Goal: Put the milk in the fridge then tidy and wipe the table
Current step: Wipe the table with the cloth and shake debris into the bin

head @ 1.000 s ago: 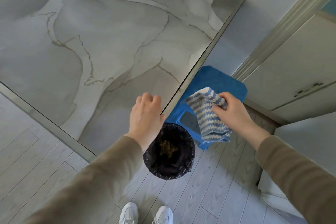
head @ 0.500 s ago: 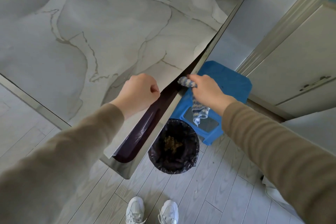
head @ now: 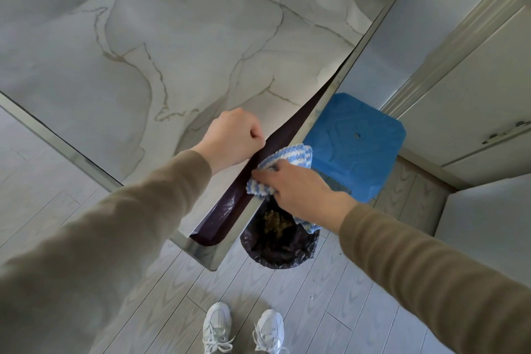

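Gripping the lifted edge of a thin marble-patterned table mat (head: 178,46), the left hand (head: 234,138) was curled into a fist, thumb and fingers pinched on the sheet. The mat was smooth and faintly glossy, grey-white with tan veins, and its underside showed dark brown where the corner was peeled up. Beneath it lay the table (head: 212,256), a reflective surface with a pale rim and a rounded near corner. The right hand (head: 298,190) pressed a blue-and-white striped cloth (head: 287,156) against the exposed strip along the table's right edge; its fingers were clamped over the bunched fabric, which looked nubby and knitted, one end spreading above the knuckles and another hanging below the wrist. Both sleeves were a soft brownish knit.

Just beside the table corner, on the floor, stood a round bin lined with a crinkled black bag (head: 280,247), brownish scraps lying inside; the cloth's hanging end was above its mouth. A blue plastic stool (head: 356,146), square with rounded corners and a small hole in the seat, stood close against the table's right side, leaving little room there. Pale wood-grain planks (head: 330,310) ran open toward the white laced shoes (head: 244,330). White cabinet doors (head: 471,100) closed the right side. No milk was in view.
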Action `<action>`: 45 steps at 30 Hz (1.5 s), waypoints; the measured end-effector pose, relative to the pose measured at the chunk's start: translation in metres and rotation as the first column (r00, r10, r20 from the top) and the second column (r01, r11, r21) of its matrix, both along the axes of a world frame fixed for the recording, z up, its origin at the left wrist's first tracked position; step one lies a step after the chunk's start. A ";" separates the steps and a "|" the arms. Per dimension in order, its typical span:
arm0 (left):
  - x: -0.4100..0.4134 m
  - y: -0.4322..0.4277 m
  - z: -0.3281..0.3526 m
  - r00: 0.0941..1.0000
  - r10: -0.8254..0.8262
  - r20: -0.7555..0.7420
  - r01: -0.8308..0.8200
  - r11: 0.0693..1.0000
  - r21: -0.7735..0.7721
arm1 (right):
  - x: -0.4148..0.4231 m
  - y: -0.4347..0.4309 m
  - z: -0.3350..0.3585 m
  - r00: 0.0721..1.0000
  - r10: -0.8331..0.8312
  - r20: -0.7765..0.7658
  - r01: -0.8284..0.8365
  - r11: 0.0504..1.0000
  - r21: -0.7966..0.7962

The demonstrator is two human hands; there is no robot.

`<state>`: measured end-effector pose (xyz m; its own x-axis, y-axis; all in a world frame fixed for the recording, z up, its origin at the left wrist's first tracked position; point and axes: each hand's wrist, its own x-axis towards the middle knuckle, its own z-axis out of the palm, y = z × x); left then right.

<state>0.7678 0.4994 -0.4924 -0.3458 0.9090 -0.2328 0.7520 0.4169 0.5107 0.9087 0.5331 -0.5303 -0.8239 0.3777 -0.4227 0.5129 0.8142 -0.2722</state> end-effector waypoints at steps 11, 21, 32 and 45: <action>0.001 -0.003 -0.001 0.999 0.031 0.036 -0.032 0.999 0.024 | 0.034 -0.020 0.003 0.996 0.083 -0.011 -0.083 0.996 0.032; 0.009 -0.005 -0.013 0.997 0.074 0.015 -0.074 0.997 -0.013 | 0.021 -0.037 0.002 0.956 0.041 -0.289 -0.024 0.998 0.062; 0.031 -0.009 -0.032 0.985 0.003 -0.175 -0.009 0.999 -0.032 | 0.058 -0.006 -0.004 0.980 -0.198 -0.031 0.198 0.980 -0.010; -0.002 -0.074 -0.037 0.975 0.221 0.014 -0.219 0.951 0.219 | -0.016 0.034 0.072 0.797 -0.330 -0.506 0.349 0.935 -0.062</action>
